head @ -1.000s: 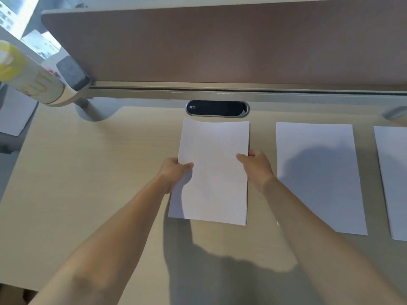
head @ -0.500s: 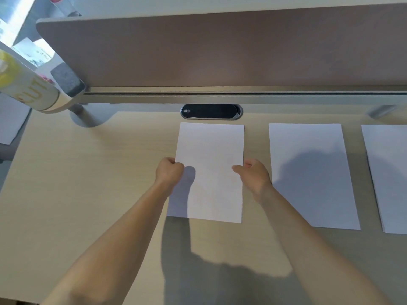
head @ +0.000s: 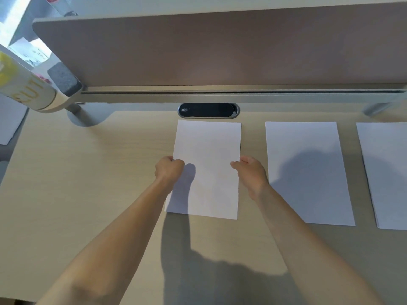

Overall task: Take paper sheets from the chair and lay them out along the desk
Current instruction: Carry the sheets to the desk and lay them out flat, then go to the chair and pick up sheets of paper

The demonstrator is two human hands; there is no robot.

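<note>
Sheet (head: 208, 150) lowered flat onto desk (head: 77, 183); left hand (head: 169, 170), right hand (head: 251, 172) still pinch its side edges.

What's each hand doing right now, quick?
Left hand: pinches the left edge of the paper sheet.
Right hand: pinches the same sheet's right edge.

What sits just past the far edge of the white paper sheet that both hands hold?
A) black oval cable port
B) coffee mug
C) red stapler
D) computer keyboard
A: the black oval cable port is set into the pale wooden desk right beyond the white paper sheet, which the left hand and right hand pinch at its side edges.
</note>
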